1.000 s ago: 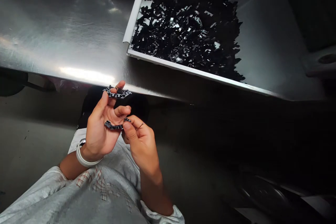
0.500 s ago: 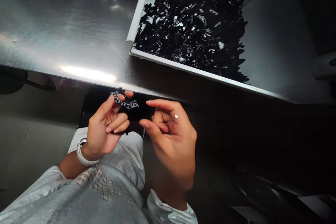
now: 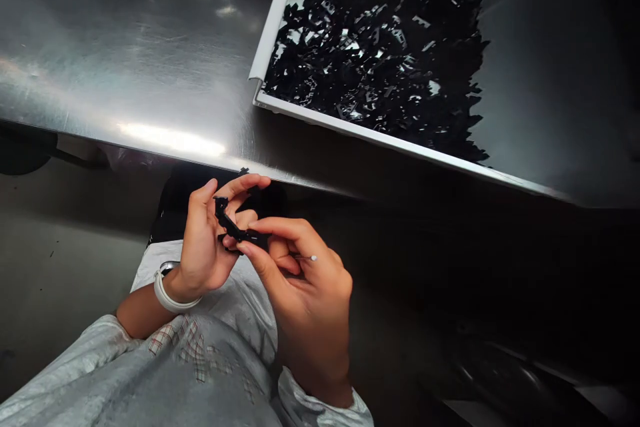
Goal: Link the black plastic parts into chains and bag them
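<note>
Grip: both hands are closed on a black plastic link strip (image 3: 234, 227); the left hand (image 3: 203, 240) pinches its upper end, the right hand (image 3: 305, 300) its lower end, with a thin white-tipped pin (image 3: 313, 257) between the right fingers.
Strip's place: between the hands, at 12 o'clock from the person's gray shirt (image 3: 210, 360).
Nearby: a steel table (image 3: 125, 33) at 12 o'clock; a white-rimmed tray (image 3: 380, 137) of black plastic scraps (image 3: 375, 60) at 1 o'clock.
Risk: a loosened pinch could drop the strip; a slip could prick a finger on the pin.
Change: the right hand now grips the strip, which only the left held earlier.
</note>
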Available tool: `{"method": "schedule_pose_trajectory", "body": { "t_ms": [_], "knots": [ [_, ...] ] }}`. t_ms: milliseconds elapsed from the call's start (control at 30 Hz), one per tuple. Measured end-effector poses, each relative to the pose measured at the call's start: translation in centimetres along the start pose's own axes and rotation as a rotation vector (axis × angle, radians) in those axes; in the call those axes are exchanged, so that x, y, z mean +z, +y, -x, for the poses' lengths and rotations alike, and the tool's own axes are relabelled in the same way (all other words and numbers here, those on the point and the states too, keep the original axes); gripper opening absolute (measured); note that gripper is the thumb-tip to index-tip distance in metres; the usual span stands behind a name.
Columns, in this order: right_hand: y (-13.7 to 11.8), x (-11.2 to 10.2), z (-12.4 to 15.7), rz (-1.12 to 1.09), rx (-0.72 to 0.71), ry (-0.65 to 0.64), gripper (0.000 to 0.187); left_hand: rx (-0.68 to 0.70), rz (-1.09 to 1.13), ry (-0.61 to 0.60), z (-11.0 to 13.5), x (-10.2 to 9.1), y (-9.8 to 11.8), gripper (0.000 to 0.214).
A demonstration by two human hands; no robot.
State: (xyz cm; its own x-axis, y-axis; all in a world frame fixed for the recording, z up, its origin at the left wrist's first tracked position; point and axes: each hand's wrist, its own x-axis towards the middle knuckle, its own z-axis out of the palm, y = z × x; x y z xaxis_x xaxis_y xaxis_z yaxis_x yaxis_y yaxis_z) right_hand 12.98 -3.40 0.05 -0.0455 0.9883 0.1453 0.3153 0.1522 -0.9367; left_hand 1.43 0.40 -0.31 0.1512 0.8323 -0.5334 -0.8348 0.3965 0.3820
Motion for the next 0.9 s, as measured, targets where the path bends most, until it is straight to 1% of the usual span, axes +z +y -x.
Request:
{"method": "schedule_pose_trajectory", "body": {
  "t_ms": [100, 200, 267, 367, 500, 633, 767, 900],
  "knots": [
    [0.5, 0.2, 0.7, -0.015, 0.037, -0.008, 0.014, -0.005, 0.076, 0.034, 0.0, 0.3, 0.3, 0.046],
    [1.3, 0.6, 1.0, -0.065, 0.081, 0.025, 0.010, -0.053, 0.143, 0.068, 0.1, 0.6, 0.6, 0.045],
    [1.8, 1.0, 1.1, -0.113, 0.107, 0.032, 0.009, -0.062, 0.172, 0.080, 0.1, 0.8, 0.7, 0.043],
    [2.2, 1.4, 1.2, -0.179, 0.145, 0.034, 0.008, -0.060, 0.195, 0.081, 0.2, 0.8, 0.7, 0.039],
    [2.1, 1.8, 1.5, -0.205, 0.173, 0.032, 0.005, -0.029, 0.191, 0.045, 0.3, 0.6, 0.5, 0.033],
    [1.8, 2.1, 2.1, -0.160, 0.134, 0.032, 0.008, 0.001, 0.151, 0.036, 0.7, 0.5, 0.3, 0.028],
    [1.7, 2.1, 2.4, -0.117, 0.083, 0.050, 0.012, -0.027, 0.155, 0.043, 0.9, 0.3, 0.3, 0.027],
    [1.7, 1.5, 2.2, -0.081, 0.033, 0.140, 0.013, -0.066, 0.126, -0.059, 0.8, -0.1, 0.6, 0.030]
  ]
}}
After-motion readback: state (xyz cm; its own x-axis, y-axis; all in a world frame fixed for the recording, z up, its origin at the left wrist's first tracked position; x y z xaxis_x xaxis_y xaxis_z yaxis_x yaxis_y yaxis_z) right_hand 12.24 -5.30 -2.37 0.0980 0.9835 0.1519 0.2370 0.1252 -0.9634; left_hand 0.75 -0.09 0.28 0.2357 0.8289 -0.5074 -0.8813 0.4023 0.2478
